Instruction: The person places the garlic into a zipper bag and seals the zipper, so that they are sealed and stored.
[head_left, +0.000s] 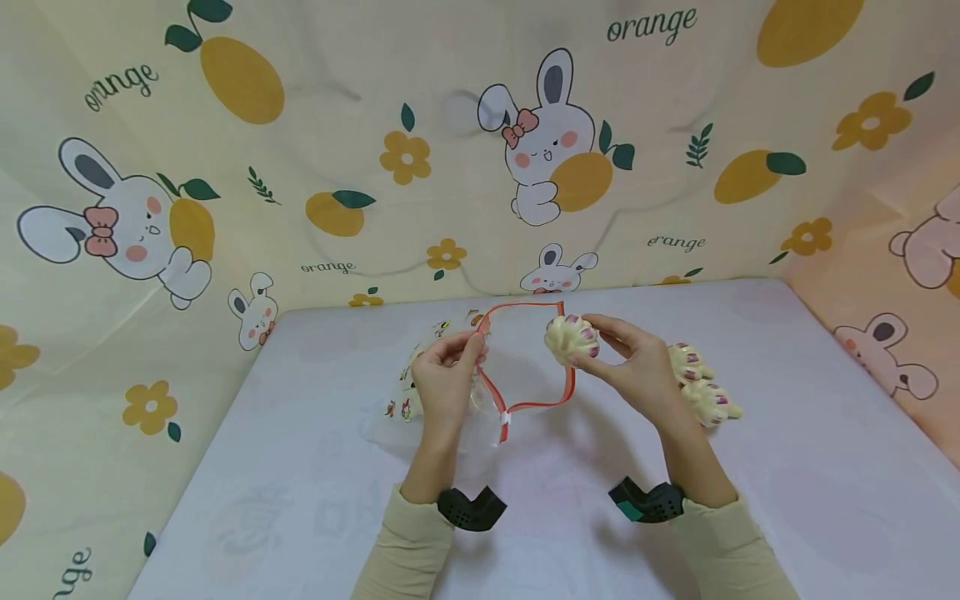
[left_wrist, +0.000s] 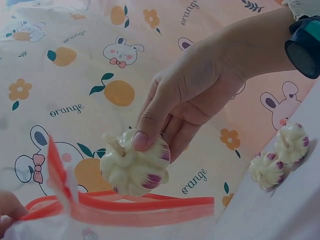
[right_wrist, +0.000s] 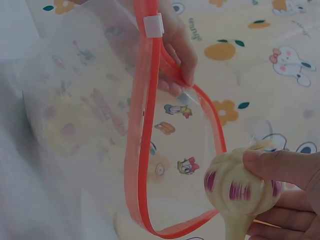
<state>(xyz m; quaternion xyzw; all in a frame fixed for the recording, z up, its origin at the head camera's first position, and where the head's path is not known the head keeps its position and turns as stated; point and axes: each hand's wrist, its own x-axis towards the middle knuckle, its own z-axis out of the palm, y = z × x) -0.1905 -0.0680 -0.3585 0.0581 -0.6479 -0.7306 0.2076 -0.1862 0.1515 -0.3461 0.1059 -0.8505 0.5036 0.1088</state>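
Beige sleeves (head_left: 408, 533) lie closest to us, with a black device (head_left: 472, 512) strapped at each wrist. Beyond them we see the left hand (head_left: 445, 367), its grip pinching the red rim (right_wrist: 137, 175) of a clear bag (head_left: 397, 429) printed with small cartoon figures; the bag's mouth gapes toward the right. The right hand (head_left: 636, 364) has its grip pinched on a garlic bulb (left_wrist: 132, 167) — cream with purple streaks — thumb on one side, fingers on the other. We find that bulb raised above the desk (head_left: 300, 467), near the bag's mouth, though we cannot tell whether it touches the rim. Through the clear wall we make out a blurred, pale shape (right_wrist: 60, 125) with purple patches. Two more bulbs (head_left: 707, 403) lie close together on the desk, to the right of the right hand. Behind everything hangs a cloth (head_left: 315, 150) printed with rabbits and oranges.
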